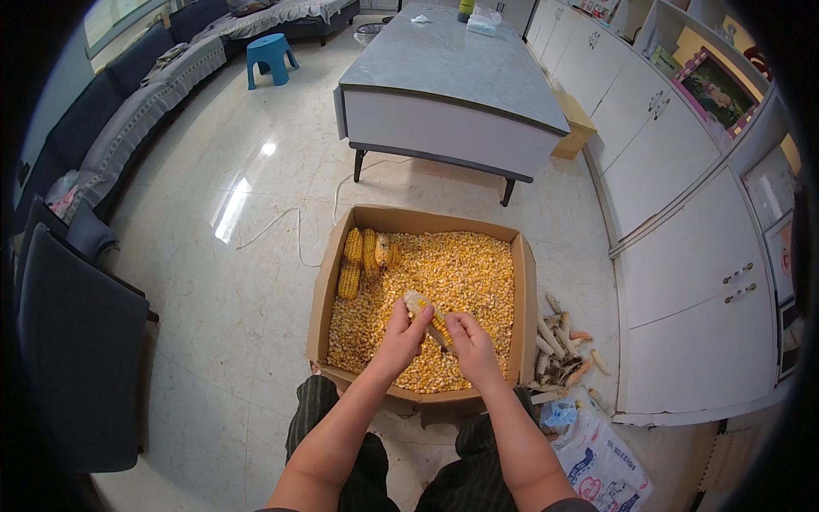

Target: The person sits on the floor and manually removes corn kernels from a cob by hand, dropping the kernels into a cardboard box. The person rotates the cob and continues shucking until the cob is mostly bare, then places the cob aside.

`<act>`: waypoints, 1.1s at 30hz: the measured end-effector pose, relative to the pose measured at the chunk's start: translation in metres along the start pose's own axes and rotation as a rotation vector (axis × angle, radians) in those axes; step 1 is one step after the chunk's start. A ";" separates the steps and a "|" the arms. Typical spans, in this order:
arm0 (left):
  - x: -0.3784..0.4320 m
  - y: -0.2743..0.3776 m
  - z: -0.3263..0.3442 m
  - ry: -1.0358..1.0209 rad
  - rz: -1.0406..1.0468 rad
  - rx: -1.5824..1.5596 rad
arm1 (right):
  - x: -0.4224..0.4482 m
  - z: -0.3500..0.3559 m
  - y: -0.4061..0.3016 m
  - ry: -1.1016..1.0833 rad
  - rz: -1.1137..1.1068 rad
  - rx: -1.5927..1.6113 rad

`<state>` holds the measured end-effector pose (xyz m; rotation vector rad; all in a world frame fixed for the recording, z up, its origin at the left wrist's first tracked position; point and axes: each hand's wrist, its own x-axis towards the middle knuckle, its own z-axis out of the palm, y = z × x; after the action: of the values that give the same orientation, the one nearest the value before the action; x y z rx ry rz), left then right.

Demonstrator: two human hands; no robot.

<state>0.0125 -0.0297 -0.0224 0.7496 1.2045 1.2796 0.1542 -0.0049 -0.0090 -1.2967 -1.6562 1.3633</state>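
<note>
A partly shelled corn cob (437,326) is between my hands, its far end bare and pale, with rows of yellow kernels left nearer my right hand. My left hand (404,333) grips the cob around its middle, thumb on top. Fingers of my right hand (472,344) close on its lower end. Both hands are above a cardboard box (524,301) filled with loose corn kernels (448,262). In the box's far left corner lie several ears of corn (351,262), most of them still covered in kernels.
Bare cobs (556,345) are heaped on the floor right of the box, beside a printed plastic sack (601,467). Beyond the box stands a grey-topped table (448,70). White cabinets (697,307) line the right; a dark chair (77,345) and blue stool (269,57) are leftward.
</note>
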 end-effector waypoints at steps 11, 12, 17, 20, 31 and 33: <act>0.001 -0.001 0.001 0.032 0.137 0.087 | -0.002 0.006 -0.009 0.041 -0.079 -0.096; 0.004 -0.004 0.002 0.060 0.211 0.184 | -0.003 0.007 -0.010 0.042 -0.087 -0.101; 0.002 0.001 0.000 -0.022 0.056 0.057 | -0.001 0.004 -0.006 0.039 -0.069 -0.021; -0.004 0.011 0.000 -0.068 0.002 0.027 | 0.004 0.003 0.004 0.083 -0.096 0.009; -0.001 0.017 -0.006 0.039 -0.034 -0.080 | 0.002 -0.002 -0.008 -0.033 -0.081 -0.080; 0.000 0.018 -0.007 0.037 -0.034 -0.091 | 0.001 -0.003 -0.008 -0.029 -0.107 -0.121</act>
<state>0.0004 -0.0278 -0.0073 0.6397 1.1756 1.3159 0.1543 -0.0030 -0.0009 -1.2411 -1.8250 1.2412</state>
